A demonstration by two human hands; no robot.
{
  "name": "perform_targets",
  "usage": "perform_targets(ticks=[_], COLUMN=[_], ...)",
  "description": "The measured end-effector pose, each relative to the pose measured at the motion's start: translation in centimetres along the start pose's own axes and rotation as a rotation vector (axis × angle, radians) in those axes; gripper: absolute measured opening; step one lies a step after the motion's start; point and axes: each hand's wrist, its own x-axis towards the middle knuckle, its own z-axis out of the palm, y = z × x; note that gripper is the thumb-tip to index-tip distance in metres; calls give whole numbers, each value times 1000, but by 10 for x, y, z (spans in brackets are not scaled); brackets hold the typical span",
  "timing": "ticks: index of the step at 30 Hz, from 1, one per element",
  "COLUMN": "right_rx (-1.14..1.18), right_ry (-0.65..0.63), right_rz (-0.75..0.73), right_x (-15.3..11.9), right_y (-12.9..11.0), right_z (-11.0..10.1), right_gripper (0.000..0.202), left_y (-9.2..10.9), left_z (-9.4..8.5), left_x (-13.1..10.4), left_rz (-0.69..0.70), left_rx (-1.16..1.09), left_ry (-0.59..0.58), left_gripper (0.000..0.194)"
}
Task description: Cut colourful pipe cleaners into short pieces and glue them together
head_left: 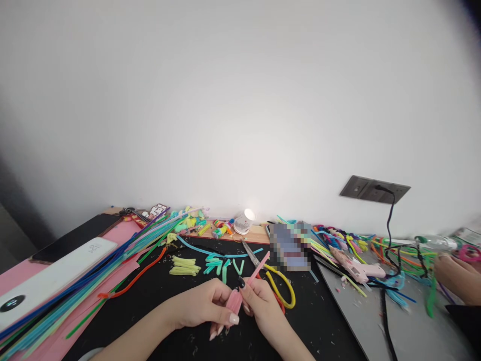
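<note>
Between the fingers of my left hand is a small bundle of pink pipe cleaners, held low over the black mat. My right hand, closed at the bundle's right side, pinches a pink pipe cleaner whose free end sticks up to the right. Just beyond my right hand lie scissors with yellow-wrapped handles, their blades pointing to the wall. Cut yellow-green pieces and turquoise pieces sit in small groups past my left hand.
Long pipe cleaners spread across the left side, beside a white box. A paper cup stands by the wall. A pink glue gun lies right, its cord running to an outlet. Another person's hand is at far right.
</note>
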Motion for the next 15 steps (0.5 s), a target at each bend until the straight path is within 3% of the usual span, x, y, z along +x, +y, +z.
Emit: perform_targets(ticks=[9, 15], right_rx=[-100, -239], right_ry=[-81, 238], right_rz=[53, -69], right_x=[-4, 1], right_y=[-10, -5], right_z=[-1, -8], right_gripper=[42, 40], left_y=[4, -2], left_z=[0, 0], left_x=[-2, 9], left_rz=[-31, 103], left_rx=[-39, 56], left_ry=[-10, 312], left_gripper=[21, 26])
